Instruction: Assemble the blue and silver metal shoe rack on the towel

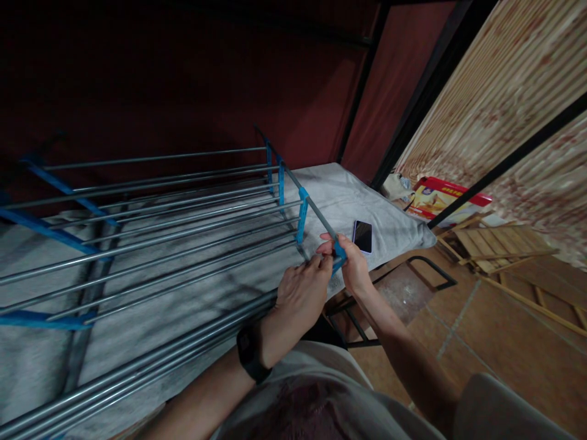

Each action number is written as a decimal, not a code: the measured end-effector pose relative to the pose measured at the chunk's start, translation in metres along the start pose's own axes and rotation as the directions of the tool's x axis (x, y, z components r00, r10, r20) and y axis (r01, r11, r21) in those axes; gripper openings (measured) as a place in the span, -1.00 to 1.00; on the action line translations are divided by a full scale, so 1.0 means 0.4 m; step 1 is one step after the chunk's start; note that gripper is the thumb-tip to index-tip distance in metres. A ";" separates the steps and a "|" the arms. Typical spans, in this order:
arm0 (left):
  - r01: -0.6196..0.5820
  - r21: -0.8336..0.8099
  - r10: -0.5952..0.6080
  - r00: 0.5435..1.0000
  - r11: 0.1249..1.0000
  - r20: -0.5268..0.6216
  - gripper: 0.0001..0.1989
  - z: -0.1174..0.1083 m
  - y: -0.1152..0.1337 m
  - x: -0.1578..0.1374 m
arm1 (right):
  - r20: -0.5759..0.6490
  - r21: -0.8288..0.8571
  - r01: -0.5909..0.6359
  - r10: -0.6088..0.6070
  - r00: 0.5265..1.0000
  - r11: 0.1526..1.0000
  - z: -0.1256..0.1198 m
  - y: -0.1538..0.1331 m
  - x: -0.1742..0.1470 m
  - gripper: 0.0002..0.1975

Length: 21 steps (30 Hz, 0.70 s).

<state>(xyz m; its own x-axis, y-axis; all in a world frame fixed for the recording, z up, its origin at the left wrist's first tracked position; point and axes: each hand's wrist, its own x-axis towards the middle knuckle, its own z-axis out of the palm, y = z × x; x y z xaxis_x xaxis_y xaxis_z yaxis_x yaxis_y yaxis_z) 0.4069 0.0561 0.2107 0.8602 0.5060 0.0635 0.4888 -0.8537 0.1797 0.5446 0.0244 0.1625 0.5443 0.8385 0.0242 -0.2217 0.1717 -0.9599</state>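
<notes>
A rack of grey metal rods (183, 232) joined by blue plastic brackets (302, 215) lies across a grey cloth-covered surface (328, 183). At its near right corner, my right hand (354, 264) is closed around a blue bracket (339, 250) on the end rod (316, 211). My left hand (305, 290), with a dark watch on the wrist, is beside it, fingers curled against the same bracket and the rod ends. The left fingertips are partly hidden. A bundle of rods (151, 354) runs leftward from under my left hand.
A phone (362, 236) lies on the cloth just right of my hands. Beyond the surface's right edge are a black metal-framed chair (433, 275), a red and yellow box (447, 198) and a folded wooden piece (504, 249) on the tiled floor. A dark red panel (183, 79) stands behind the rack.
</notes>
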 end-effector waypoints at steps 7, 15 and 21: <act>0.002 0.008 -0.002 1.000 1.000 -0.005 -0.57 0.016 -0.005 0.003 | 0.010 -0.013 0.007 -0.007 1.000 1.000 -0.006 0.005 0.004 -0.57; -0.004 0.000 0.004 1.000 1.000 -0.007 -0.55 0.023 -0.008 0.000 | 0.026 -0.033 0.017 -0.016 1.000 0.999 -0.009 0.004 0.005 -0.55; -0.002 0.015 0.002 1.000 1.000 -0.016 -0.60 0.019 -0.010 0.001 | 0.021 -0.068 0.034 -0.033 0.999 0.997 -0.010 0.004 0.006 -0.59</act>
<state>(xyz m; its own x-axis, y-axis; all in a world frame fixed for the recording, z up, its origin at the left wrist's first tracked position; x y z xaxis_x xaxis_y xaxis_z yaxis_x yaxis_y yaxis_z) 0.4063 0.0587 0.2026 0.8588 0.5061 0.0792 0.4895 -0.8563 0.1646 0.5488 0.0244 0.1597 0.5341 0.8431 0.0618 -0.1472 0.1647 -0.9753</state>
